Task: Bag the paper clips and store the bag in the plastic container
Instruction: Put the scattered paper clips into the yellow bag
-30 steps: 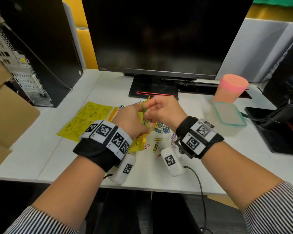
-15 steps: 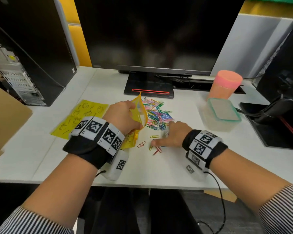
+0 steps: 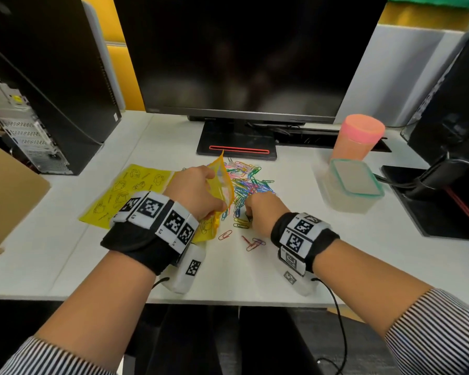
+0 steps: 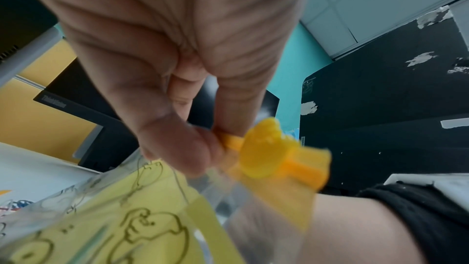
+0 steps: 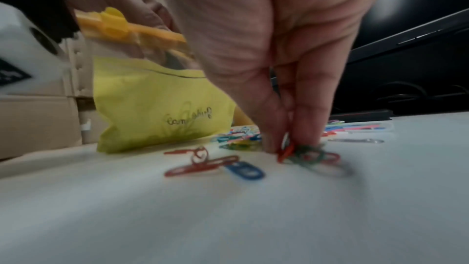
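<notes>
A pile of coloured paper clips [image 3: 248,181] lies on the white desk in front of the monitor stand, with a few stray clips [image 3: 252,243] nearer me. My left hand [image 3: 198,193] pinches the rim of a yellow zip bag [image 3: 222,182], holding its mouth up beside the pile; the orange slider [image 4: 264,152] sits by my thumb. My right hand [image 3: 260,212] is down on the desk, fingertips pinching a small bunch of red and green clips [image 5: 302,154]. The lidded plastic container [image 3: 349,189] stands to the right.
A second yellow bag [image 3: 130,193] lies flat at the left. A pink cup [image 3: 359,136] stands behind the container. The monitor stand [image 3: 237,144] is just beyond the pile, a computer tower [image 3: 46,85] at far left, a black device [image 3: 450,163] at far right.
My right hand left the bag mouth, came down to the desk, then slid from the stray clips toward the pile and closed on some clips. The left hand lowered the bag slightly.
</notes>
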